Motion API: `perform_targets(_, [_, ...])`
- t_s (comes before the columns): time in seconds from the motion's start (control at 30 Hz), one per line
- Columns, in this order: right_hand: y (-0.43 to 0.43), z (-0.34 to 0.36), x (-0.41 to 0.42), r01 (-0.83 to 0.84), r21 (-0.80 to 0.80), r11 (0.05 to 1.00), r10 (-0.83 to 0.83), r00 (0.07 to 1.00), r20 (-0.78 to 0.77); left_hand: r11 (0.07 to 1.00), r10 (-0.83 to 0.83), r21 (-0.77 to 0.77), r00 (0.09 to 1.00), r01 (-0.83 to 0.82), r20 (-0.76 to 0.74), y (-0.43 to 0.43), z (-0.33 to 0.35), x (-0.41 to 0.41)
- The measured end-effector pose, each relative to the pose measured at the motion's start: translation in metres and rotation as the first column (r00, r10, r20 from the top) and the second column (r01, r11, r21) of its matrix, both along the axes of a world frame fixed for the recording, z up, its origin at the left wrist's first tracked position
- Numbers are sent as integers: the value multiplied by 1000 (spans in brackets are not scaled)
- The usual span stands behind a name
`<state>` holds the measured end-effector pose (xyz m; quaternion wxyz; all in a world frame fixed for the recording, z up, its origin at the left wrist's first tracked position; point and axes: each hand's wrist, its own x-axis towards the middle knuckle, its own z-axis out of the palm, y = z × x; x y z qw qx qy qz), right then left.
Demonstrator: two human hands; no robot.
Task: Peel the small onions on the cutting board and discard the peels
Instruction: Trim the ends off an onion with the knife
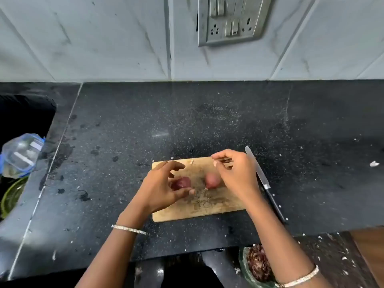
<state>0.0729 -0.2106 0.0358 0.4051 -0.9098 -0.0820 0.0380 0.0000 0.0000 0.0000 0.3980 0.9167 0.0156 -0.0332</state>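
Left hand (164, 186) curls round darker onion (182, 182) over cutting board (199, 213), left half. Paler onion (212, 180) sits mid-board. Right hand (236, 173) is just above it, fingertips pinched together, contents unclear. Knife (264, 181) lies on counter (187, 121) along board's right edge. Bowl of peels (257, 267) sits below board's near-right corner.

Knife (262, 179) on black counter (187, 121); socket panel (230, 19) above

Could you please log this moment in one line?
left hand cupped round dark red small onion, grip unclear | right hand beside pale pink small onion | wooden cutting board beneath both
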Motion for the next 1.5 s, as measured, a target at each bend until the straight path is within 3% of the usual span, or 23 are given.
perform_targets(0.07, [3,-8,2,-2,9,1000,2,1000,-27,999,-1,-52,1000,2,26,0,-10,-1])
perform_targets(0.23, [14,-26,-2,-105,19,994,102,990,98,991,23,-131,990,-5,136,3,-31,-3])
perform_targets(0.4, [28,-27,-3,-242,67,968,224,952,208,990,34,-142,970,1,242,-4,-40,2])
perform_targets(0.6, [8,-42,-7,-335,-50,941,336,903,267,998,8,-65,939,15,344,-6,-45,8])
perform_targets(0.8, [-14,-63,-22,-250,-54,967,252,896,365,998,66,-11,900,-68,430,-13,-50,7])
perform_targets(1.03, [-14,-78,-31,-217,-154,964,257,908,330,996,79,11,918,-91,388,-29,-45,8])
perform_targets(1.13, [-11,-85,-31,-174,-95,980,196,922,334,992,123,-29,918,-122,378,-25,-51,13])
perform_targets(1.37, [-33,-95,-23,119,56,991,-132,909,395,969,31,-239,920,69,391,-29,-59,21])
perform_targets(1.5, [-29,-97,-24,153,36,988,-153,890,430,977,-1,-192,896,96,443,-26,-61,16])
